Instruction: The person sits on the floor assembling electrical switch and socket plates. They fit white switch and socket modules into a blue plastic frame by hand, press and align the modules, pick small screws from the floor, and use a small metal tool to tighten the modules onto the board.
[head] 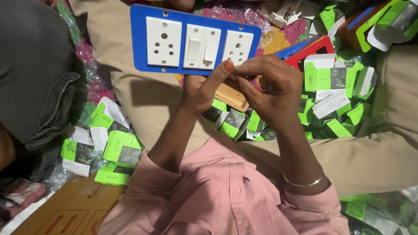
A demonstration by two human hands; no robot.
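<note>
Hands together at the blue switch plate (139, 39): left hand (201, 89) grips its lower edge, right hand (272, 85) pinches something tiny there. Green boxes (124, 150) around.

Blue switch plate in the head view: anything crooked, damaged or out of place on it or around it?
The blue switch plate looks sound: two sockets and the middle switches sit square. It is held tilted, the left hand under its lower edge, the right hand beside it. Around it, green cartons lie scattered, several open.
</note>
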